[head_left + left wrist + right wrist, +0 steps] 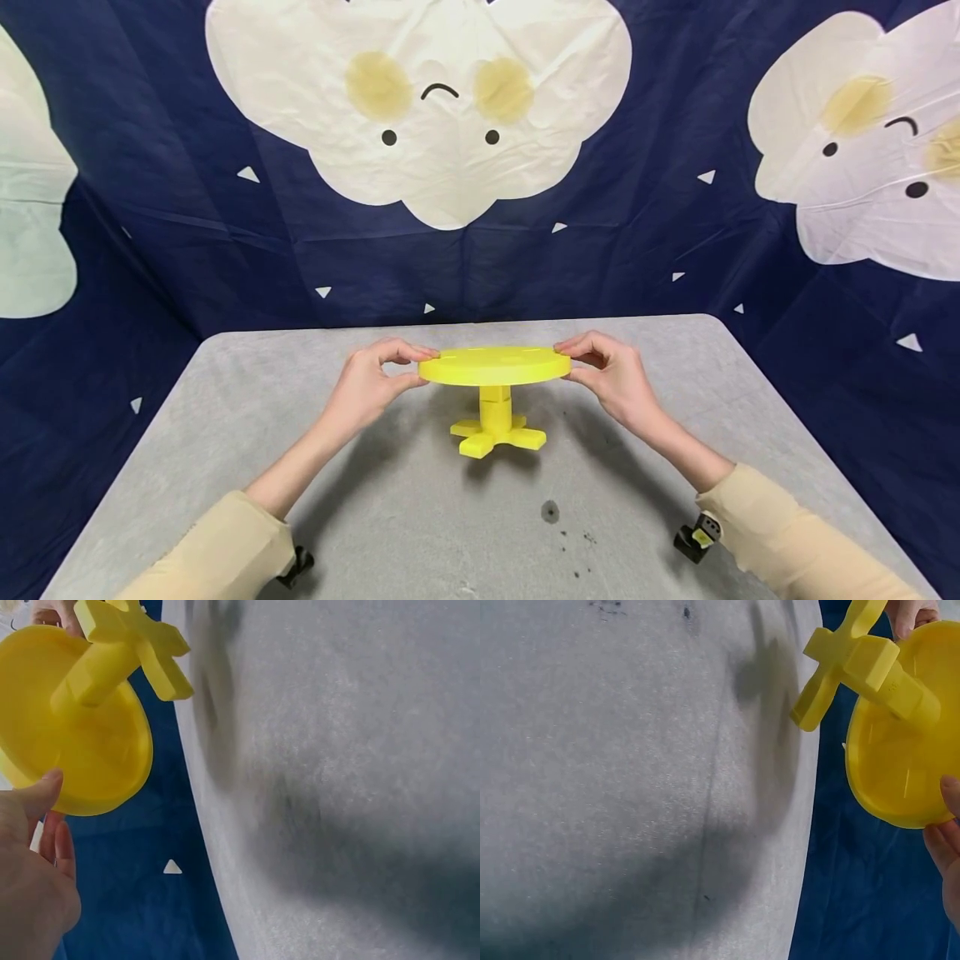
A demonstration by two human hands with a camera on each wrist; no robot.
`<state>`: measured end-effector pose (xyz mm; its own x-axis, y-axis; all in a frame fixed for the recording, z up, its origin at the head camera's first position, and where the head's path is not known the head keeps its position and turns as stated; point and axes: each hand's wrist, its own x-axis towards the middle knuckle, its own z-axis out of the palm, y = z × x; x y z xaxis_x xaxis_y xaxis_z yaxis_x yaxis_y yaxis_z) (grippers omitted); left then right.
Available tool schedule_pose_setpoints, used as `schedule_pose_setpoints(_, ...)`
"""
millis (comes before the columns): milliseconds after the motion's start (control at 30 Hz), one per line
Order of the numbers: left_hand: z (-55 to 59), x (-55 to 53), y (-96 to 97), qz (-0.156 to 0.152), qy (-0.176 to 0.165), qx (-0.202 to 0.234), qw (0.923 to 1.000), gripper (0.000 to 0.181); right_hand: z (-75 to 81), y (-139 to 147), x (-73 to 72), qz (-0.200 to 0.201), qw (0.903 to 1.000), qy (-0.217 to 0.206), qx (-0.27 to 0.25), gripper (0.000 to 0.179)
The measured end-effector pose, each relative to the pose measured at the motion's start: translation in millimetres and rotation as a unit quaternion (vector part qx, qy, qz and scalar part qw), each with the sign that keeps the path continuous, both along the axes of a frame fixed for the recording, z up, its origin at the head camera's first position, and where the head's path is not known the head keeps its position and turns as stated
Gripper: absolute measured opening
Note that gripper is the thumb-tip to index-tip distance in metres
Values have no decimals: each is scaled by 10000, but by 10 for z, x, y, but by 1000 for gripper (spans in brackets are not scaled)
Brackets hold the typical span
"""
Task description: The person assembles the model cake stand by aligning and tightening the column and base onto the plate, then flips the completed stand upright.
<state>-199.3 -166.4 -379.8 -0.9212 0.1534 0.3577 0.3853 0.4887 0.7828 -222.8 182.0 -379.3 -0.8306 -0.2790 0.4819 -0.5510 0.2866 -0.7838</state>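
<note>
Both hands hold up a yellow toy pedestal table point(495, 367), upright, by opposite sides of its round top. My left hand point(367, 379) pinches the left rim, fingers on top and thumb below. At the right rim, my right hand point(611, 375) pinches it the same way. A short post runs down from the top to a cross-shaped foot point(498, 437), which hangs above the grey tabletop with a shadow beneath it. In the left wrist view the hollow underside point(112, 765) shows, with the left thumb against its edge. The right wrist view shows that underside point(892, 772) too.
A grey tabletop point(480, 533) with rounded far corners lies below, marked by a dark round spot point(550, 511) and several small specks. Dark blue cloth point(465, 275) with white clouds and triangles hangs behind and at both sides. Small dark cameras point(697, 537) sit at the wrists.
</note>
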Motion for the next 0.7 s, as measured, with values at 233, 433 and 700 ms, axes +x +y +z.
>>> schedule_pose_setpoints(233,-57,41,32,27,336,130,9993,27,-58,4,26,30,9994,317,-105,23)
schedule_pose_setpoints(433,-98,73,63,25,490,156,9987,28,-135,13,38,29,9975,658,-241,24)
schedule_pose_setpoints(700,-168,104,73,-5,618,168,9979,31,-266,10,66,205,9935,1056,-384,24)
